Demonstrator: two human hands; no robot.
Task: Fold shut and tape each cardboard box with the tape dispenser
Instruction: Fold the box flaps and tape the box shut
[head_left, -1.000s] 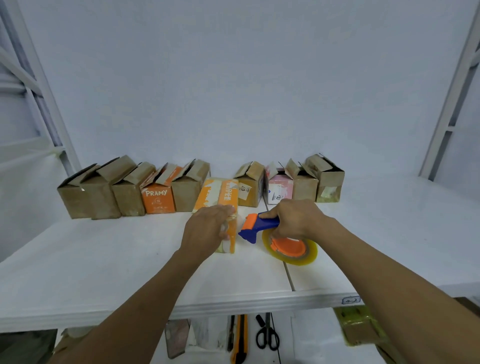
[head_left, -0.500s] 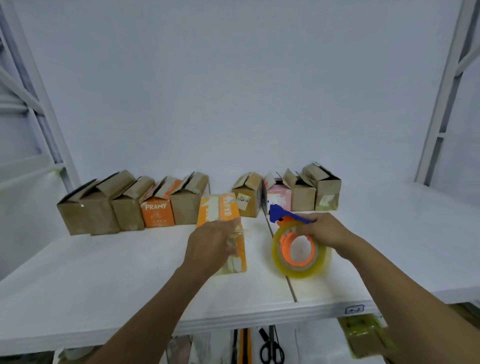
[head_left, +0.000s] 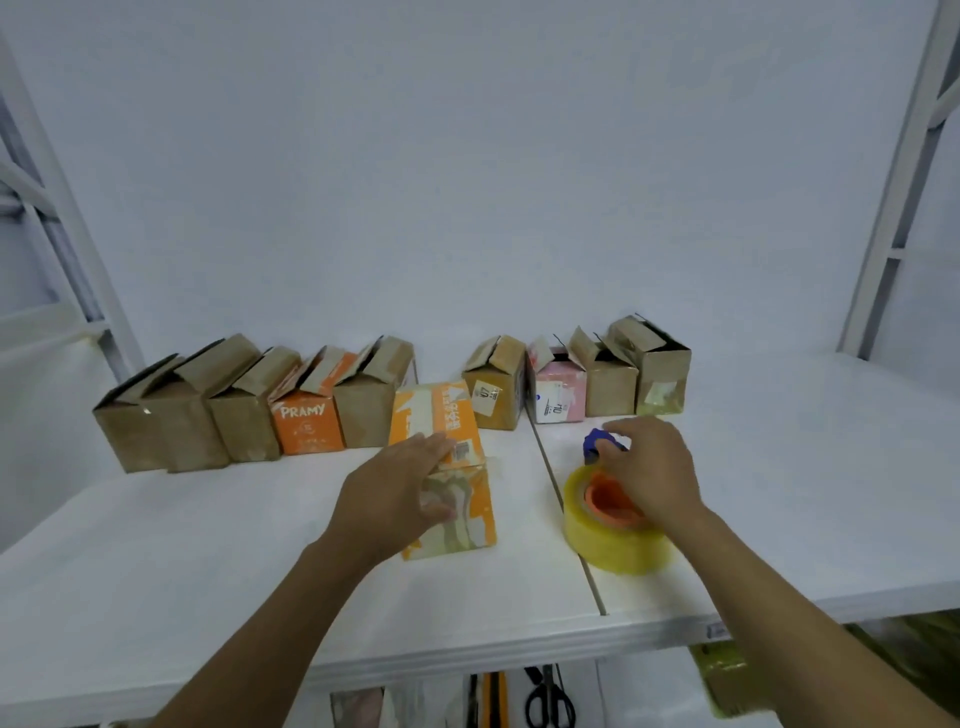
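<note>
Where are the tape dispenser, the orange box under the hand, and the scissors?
tape dispenser (head_left: 608, 543): head view, on the side of its yellowish tape roll.
orange box (head_left: 434, 415): head view, on its top face.
scissors (head_left: 546, 688): head view, below the table edge, where the black handles meet.

Orange box (head_left: 306, 425), back row: "PRAMY" in white; brown box (head_left: 501, 397): sticker "07"; pink box (head_left: 558, 402): label digits, seemingly "10"; front orange carton (head_left: 434, 415): print unreadable.
</note>
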